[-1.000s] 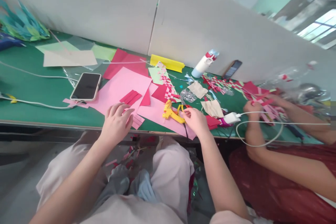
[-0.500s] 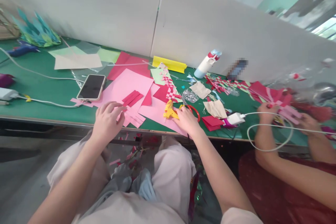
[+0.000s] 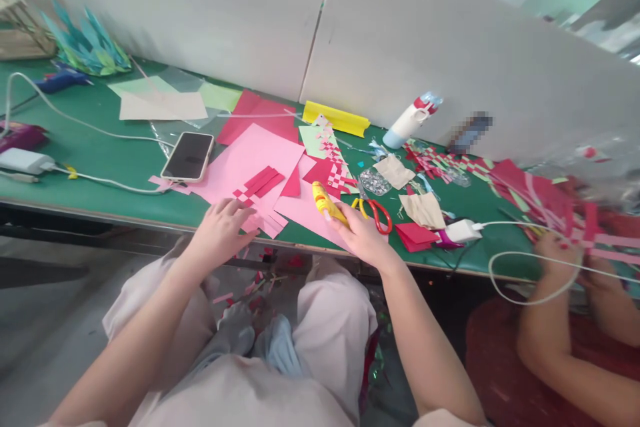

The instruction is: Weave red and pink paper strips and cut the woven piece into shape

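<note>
In my right hand (image 3: 364,235) is a yellow glue gun (image 3: 325,201), held over the table's front edge with the fingers closed round it. My left hand (image 3: 219,232) is palm down with its fingers apart, at the near edge of a partly woven piece of red and pink paper strips (image 3: 264,183). Whether its fingertips touch the strips I cannot tell. Beneath the woven piece lies a large pink paper sheet (image 3: 255,147). Scissors (image 3: 381,217) with red and yellow handles lie just right of the glue gun.
A phone (image 3: 189,156) lies left of the paper. Farther back are a yellow strip (image 3: 336,119) and a white bottle (image 3: 407,123). White cable (image 3: 520,301) loops past a charger (image 3: 463,230) at the right. Beyond it, another person's hands (image 3: 557,257) hold pink and red strips.
The glue gun has turned in my right hand and is now lifted clear of the scissors. My left hand has moved slightly to the right and lowered. The other person's hands have shifted right.
</note>
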